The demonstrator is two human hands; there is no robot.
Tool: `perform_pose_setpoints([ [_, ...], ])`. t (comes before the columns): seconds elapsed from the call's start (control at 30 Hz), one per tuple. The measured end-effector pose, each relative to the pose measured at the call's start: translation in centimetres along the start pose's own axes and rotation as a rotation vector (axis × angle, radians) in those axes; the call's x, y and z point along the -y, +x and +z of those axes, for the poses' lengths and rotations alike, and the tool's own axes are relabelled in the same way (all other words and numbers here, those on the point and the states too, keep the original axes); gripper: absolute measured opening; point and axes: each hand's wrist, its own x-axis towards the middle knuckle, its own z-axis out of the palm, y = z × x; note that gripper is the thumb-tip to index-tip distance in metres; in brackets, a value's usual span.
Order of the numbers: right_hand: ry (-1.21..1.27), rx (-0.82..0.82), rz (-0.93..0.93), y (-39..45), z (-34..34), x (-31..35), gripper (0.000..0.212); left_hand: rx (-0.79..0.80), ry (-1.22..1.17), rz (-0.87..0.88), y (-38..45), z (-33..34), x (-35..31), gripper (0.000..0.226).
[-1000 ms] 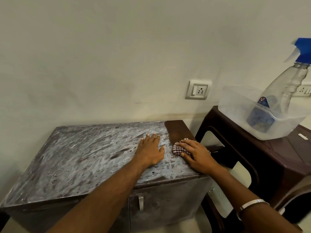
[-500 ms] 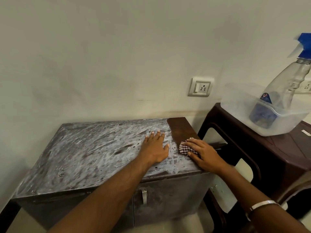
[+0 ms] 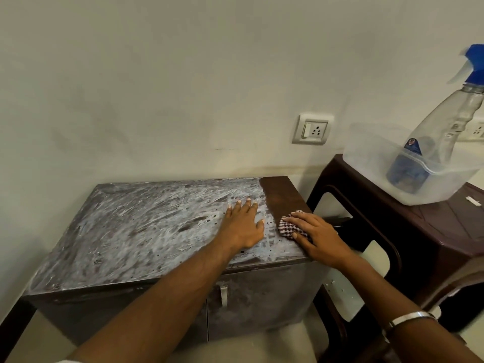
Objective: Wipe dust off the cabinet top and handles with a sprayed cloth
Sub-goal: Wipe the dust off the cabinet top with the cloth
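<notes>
One metal handle (image 3: 223,295) shows on the cabinet front. On the dusty cabinet top (image 3: 136,231), the left hand (image 3: 242,226) lies flat, fingers spread; the right hand (image 3: 318,238) presses one checked cloth (image 3: 288,227) at the wiped right strip. Beyond, one spray bottle (image 3: 442,132) stands in one tub (image 3: 372,153).

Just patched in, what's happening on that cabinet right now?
A person is wiping the dusty cabinet top. The right hand presses a checked cloth near the right edge, where a dark strip is already clean. The left hand lies flat on the dust, bracing. The spray bottle stands in a tub alongside. The handle looks untouched.
</notes>
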Motion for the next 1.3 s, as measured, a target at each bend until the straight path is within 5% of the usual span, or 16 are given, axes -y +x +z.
perform_pose_setpoints([
  [1.3, -0.023, 0.0, -0.074, -3.9, -0.2, 1.3, 0.048, -0.008, 0.015, -0.012, -3.1, 0.4, 0.1, 0.064],
])
